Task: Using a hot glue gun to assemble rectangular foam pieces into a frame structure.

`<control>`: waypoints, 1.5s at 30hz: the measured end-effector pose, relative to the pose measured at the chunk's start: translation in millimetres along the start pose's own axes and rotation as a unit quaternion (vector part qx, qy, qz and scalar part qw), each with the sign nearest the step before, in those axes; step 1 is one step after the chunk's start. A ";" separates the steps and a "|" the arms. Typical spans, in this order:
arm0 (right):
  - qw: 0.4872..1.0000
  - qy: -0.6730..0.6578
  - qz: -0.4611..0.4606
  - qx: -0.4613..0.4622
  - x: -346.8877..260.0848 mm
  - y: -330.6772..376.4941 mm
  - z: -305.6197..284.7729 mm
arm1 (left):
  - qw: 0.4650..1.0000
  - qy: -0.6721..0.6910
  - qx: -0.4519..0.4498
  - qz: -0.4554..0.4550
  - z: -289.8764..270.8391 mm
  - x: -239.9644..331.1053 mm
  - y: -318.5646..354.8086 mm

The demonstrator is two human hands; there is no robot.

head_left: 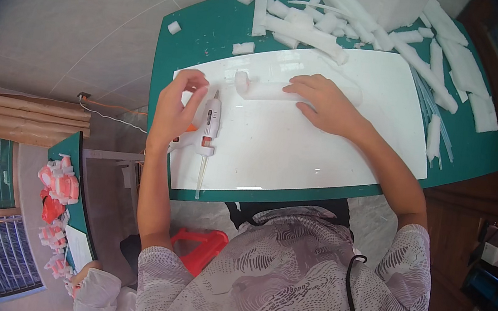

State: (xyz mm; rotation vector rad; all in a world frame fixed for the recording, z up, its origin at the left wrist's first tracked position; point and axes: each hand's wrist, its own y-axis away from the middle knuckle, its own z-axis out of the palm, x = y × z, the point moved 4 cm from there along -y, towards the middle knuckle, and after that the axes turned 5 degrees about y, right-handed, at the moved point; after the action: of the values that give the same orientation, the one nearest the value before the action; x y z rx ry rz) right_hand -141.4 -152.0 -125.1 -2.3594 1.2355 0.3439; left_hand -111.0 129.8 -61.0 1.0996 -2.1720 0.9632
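My left hand (pixel 175 108) grips a white hot glue gun (pixel 207 126) with an orange trigger, its nozzle pointing up at the left edge of a white glossy board (pixel 338 148). A glue stick pokes out of the gun's back end toward me. My right hand (pixel 325 102) lies flat on a white foam roll (pixel 261 88) resting on the board, pressing it down. The roll's left end sits just right of the gun's nozzle.
The board lies on a green table (pixel 209 30). Several white foam strips and scraps (pixel 316 26) are piled along its far edge and right side. A red stool (pixel 202 247) stands below the table. Orange-white pieces (pixel 59 184) lie on a second green surface at left, near another person's sleeve (pixel 101 299).
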 end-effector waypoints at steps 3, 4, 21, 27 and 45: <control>0.999 0.025 0.010 -0.048 -0.7 8.8 -12.0 | 0.999 0.041 0.017 -0.030 -6.9 -9.5 18.3; 0.996 0.036 0.028 -0.071 -3.1 11.6 -15.0 | 0.998 0.036 0.012 -0.044 -11.5 -14.8 26.5; 0.902 0.323 -0.283 -0.047 -29.4 -7.7 -6.9 | 0.990 0.004 0.043 -0.135 -38.0 -33.5 100.7; 0.895 0.301 -0.319 -0.083 -46.1 -18.1 -10.8 | 0.993 -0.046 -0.077 -0.076 -26.4 -13.9 105.5; 0.935 0.350 -0.052 -0.037 -29.8 20.5 -15.2 | 0.973 -0.189 -0.123 -0.046 -0.4 -14.2 82.1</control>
State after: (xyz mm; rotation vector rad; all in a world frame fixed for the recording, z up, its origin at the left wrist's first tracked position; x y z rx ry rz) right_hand -175.0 -148.6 -105.1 -2.7000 1.3849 -0.5482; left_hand -171.7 171.1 -100.2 1.3293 -2.4301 0.4527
